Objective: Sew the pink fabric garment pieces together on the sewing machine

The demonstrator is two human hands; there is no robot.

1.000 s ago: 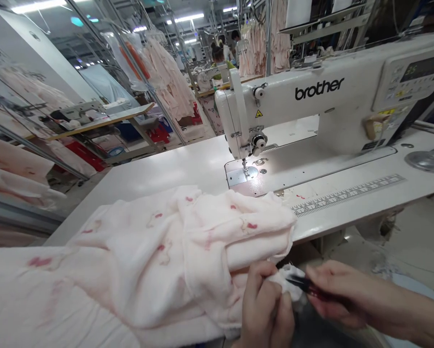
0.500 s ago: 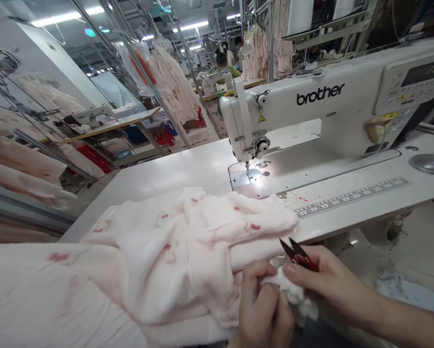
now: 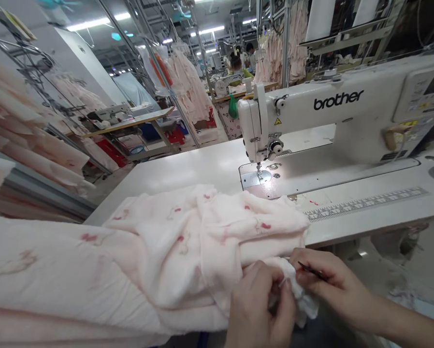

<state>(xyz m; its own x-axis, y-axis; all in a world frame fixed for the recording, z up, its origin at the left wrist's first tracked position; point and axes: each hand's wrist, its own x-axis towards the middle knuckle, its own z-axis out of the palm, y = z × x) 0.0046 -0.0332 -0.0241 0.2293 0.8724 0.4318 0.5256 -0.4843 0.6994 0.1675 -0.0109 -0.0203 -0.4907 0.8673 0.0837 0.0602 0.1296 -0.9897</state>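
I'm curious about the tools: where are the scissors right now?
In the head view, the scissors are at lower right, held in the right hand, beside the white cloth.

One left hand [image 3: 256,304] and one right hand [image 3: 333,280] are counted. One pair of thread snips [image 3: 313,270] is logged, plus one Brother sewing machine [image 3: 300,104], one ruler [image 3: 365,203], one near bench [image 3: 180,164]. Two white thread cones [image 3: 320,19], two co-workers [image 3: 243,73], one green bag [image 3: 233,106] are tallied. Pale pink fabric [image 3: 188,232] is heaped, hanging garments [image 3: 191,92] are crowded; neither number can be told.
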